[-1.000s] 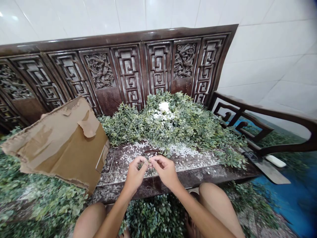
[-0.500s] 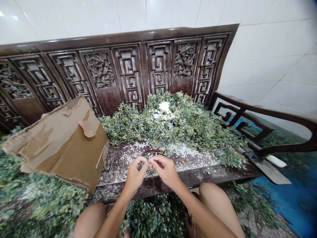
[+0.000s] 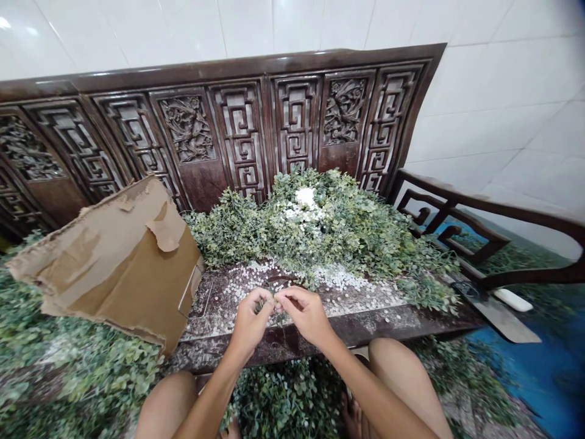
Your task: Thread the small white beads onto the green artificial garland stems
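Note:
My left hand and my right hand meet over the front edge of the dark wooden bench, thumbs and fingertips pinched together. Between them is a small green artificial sprig, mostly covered by the fingers. Whether a small white piece is also in the fingertips cannot be made out. Small white round pieces lie scattered on the seat just beyond my hands. Behind them rises a heap of green artificial foliage, with a clump of white pieces resting on it.
A torn cardboard piece leans at the left beside a thin bent wire frame. More foliage lies below the bench and at far left. On the right are the carved armrest, a flat blade-like plate and a white oblong object.
The view shifts very slightly. Both hands stay together in nearly the same pose, with only slight finger movement around the sprig.

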Demonstrator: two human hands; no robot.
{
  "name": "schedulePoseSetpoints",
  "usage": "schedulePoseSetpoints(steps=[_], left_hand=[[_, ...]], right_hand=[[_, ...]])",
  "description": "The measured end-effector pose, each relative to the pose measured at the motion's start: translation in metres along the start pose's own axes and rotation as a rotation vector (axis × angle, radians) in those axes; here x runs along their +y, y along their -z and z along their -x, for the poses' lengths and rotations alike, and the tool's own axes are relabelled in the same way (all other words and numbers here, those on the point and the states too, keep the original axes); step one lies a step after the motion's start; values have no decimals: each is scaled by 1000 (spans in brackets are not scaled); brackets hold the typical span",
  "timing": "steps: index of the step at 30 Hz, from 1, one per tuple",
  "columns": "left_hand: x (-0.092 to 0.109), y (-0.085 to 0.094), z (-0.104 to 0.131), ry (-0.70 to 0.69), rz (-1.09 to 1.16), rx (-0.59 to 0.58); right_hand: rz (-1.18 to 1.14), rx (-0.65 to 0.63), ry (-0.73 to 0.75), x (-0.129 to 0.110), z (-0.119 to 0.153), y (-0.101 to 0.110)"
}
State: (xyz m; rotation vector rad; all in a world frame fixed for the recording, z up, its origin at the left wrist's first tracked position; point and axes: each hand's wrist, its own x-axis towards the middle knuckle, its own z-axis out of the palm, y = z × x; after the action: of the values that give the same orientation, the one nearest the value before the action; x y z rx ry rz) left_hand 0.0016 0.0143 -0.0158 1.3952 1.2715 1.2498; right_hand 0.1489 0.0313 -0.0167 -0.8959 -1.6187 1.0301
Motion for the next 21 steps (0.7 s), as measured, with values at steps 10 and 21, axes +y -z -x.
schedulePoseSetpoints(steps=[10, 21], left_hand=[[-1, -2, 2, 2, 2, 7], [-18, 3, -9, 207, 144, 192]], right_hand=[[-30, -33, -10, -3, -2, 0], [648, -185, -223, 47, 7, -5]])
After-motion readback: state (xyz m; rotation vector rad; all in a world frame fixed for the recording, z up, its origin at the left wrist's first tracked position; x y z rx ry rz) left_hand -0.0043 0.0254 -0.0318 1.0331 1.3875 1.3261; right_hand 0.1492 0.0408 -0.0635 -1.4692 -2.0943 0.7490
